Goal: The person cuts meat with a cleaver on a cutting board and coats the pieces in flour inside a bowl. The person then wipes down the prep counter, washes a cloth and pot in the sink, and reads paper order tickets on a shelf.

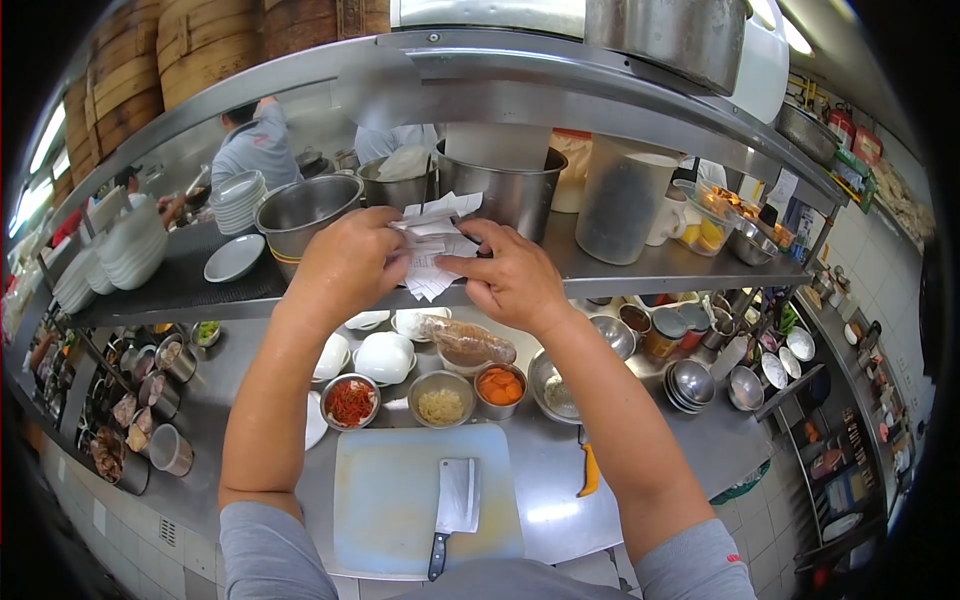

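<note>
Both of my hands are raised at the edge of the steel shelf (680,275), with a bunch of white paper slips (432,250) between them. On the left side, my left hand (348,258) has its fingers closed on the slips. From the right, my right hand (508,272) pinches the same slips, and a small dark object shows by its fingers. Below lies a cutting board (390,500) with a cleaver (458,497) on it. Bowls of red strips (350,402), pale minced food (440,405) and orange slices (499,385) stand behind the board.
Steel pots (308,212), stacked plates (238,200) and a tall container (622,200) stand on the shelf. A yellow-handled knife (588,470) lies right of the board. Nested metal bowls (692,382) are farther right. Another person (252,150) is beyond the shelf.
</note>
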### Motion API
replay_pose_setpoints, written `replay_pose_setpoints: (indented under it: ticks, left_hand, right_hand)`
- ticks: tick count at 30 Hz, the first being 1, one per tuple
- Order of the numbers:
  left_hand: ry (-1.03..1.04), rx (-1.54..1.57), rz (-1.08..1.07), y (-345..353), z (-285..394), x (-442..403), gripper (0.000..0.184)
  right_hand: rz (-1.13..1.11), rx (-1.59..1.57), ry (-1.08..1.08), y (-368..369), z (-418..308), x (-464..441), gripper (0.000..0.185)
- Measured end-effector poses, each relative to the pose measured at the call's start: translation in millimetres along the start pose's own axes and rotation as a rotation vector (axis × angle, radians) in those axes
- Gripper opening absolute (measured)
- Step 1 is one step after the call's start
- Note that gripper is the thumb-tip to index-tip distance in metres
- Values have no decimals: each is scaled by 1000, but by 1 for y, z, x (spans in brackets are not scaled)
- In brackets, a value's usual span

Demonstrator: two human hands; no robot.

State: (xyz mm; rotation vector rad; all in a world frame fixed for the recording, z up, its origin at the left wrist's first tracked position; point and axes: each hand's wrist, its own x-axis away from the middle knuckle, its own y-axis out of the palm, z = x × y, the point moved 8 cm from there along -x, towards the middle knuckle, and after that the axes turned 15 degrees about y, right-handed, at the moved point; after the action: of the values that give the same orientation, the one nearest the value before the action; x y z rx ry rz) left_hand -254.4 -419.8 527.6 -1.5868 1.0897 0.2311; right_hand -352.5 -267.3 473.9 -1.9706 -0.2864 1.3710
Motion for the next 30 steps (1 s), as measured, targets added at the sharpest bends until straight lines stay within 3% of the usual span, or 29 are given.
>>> replay_pose_setpoints:
  ticks: [7, 23, 26, 28, 30]
  left_hand:
    - [45, -196, -38, 9, 6, -4, 9]
    - [-5, -260, -108, 15, -6, -14, 9]
    - [9, -148, -36, 9, -7, -17, 10]
    - [-44, 197, -88, 12, -10, -16, 12]
    - [-56, 279, -66, 7, -10, -16, 13]
  right_hand:
    - [-49, 1, 29, 5, 3, -2, 41]
    - [-7, -26, 23, 1, 1, -1, 40]
    - [28, -51, 48, -2, 0, -2, 38]
    - [57, -78, 50, -2, 2, -2, 36]
    - [84, -109, 46, -3, 2, -3, 35]
